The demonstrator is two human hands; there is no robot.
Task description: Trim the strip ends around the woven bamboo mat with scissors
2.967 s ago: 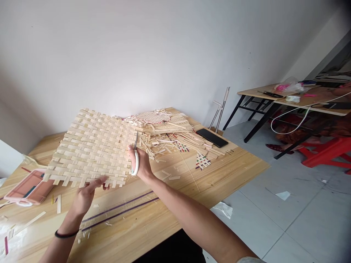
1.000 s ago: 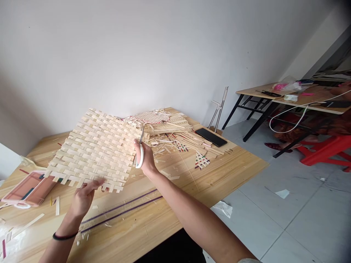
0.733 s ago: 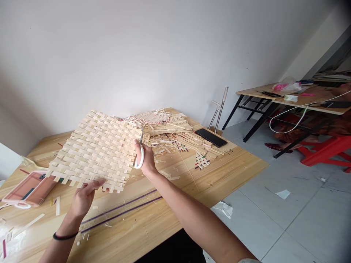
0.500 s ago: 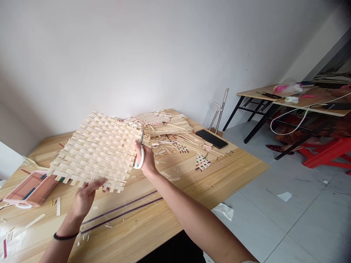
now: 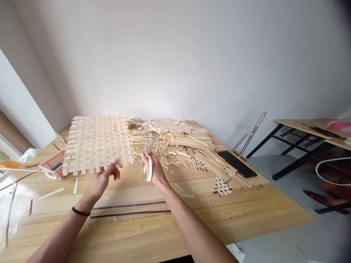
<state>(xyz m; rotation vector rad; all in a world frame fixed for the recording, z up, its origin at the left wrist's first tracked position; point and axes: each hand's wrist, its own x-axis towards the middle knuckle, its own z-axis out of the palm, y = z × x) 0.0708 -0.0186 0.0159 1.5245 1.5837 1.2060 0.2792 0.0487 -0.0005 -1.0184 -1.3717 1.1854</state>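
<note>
Holding mat point(image 5: 98, 144) near edge, left hand point(image 5: 102, 179) pinching it in fingers; right hand point(image 5: 154, 170) gripping scissors point(image 5: 148, 160) beside mat, above counter point(image 5: 164, 226).

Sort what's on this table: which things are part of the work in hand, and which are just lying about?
In use:
- woven mat, its near edge held by the left hand
- scissors in the right hand
- cut strips piled beside the mat

Lying about:
- black phone
- pink tray
- small coloured weave
- purple strips
</note>
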